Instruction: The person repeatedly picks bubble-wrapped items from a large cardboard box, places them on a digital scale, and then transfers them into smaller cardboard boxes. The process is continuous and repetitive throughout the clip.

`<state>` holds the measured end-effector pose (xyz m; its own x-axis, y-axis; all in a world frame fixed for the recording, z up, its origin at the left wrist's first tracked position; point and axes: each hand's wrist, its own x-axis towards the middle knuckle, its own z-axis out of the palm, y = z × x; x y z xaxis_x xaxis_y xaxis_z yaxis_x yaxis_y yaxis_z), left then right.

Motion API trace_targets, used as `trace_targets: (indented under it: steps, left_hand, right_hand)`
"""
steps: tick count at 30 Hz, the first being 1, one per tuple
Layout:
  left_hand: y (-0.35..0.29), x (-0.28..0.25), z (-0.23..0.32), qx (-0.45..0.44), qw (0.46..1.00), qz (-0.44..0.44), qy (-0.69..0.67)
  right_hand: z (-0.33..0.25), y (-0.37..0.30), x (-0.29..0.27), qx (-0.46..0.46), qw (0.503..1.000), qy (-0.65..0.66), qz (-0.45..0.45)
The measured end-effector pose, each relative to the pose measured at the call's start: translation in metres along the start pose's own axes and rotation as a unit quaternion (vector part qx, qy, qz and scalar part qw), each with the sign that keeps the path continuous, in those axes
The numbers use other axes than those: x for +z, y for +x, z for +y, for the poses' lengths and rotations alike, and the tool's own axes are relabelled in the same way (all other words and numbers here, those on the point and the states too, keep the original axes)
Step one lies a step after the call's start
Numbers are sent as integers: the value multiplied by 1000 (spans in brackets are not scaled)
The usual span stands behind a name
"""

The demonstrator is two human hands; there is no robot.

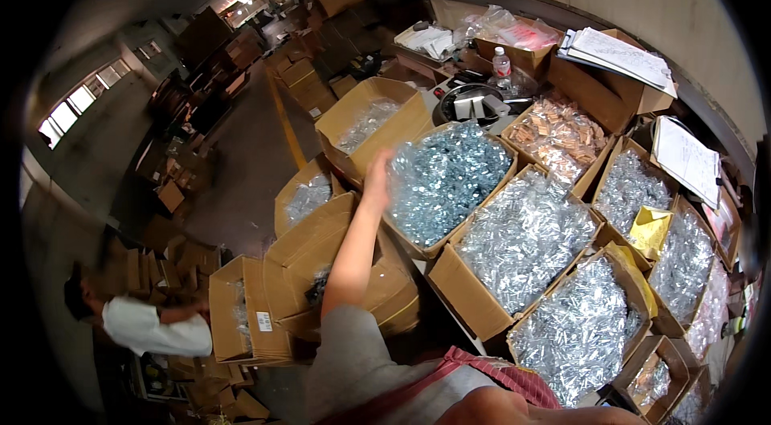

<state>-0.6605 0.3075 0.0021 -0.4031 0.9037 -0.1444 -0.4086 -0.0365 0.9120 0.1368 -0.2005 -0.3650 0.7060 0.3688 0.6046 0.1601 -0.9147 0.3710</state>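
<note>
My left forearm reaches forward over the cartons, in a grey sleeve. My left hand (377,180) is at the left rim of a cardboard box (440,250) heaped with small bluish, shiny pieces in clear plastic (454,180). Something clear and blurred shows beside the fingers. Motion blur and the plastic hide whether they grip it. Below my forearm stands an open carton (293,252) with a few dark things inside. My right hand is out of view.
Several more boxes surround the blue one: clear packets (522,236), copper-coloured pieces (558,132), and a tan carton (341,144). Behind are a bottle (501,65), a dark round pan (474,104) and papers (622,60). A person in white (157,327) works at left. A yellow line (283,116) marks the floor.
</note>
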Motion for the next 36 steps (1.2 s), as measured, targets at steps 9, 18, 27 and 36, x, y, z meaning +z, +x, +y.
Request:
trace_targets:
  steps: [9,18,27,36]
  left_hand:
    - [123,-47,126,36,962,-129,-239]
    - [292,-100,100,171,837,119,506]
    - [336,-81,48,197,604,-39,771]
    - [307,-97,107,126,960,-188,166]
  right_hand:
    - [-34,13,-87,49,979,193,-36]
    - [-99,1,-197,24,928,337,-154]
    - [-105,0,-248,26,907,368,-202]
    - [-103,-11,-238,40,878,409,-245]
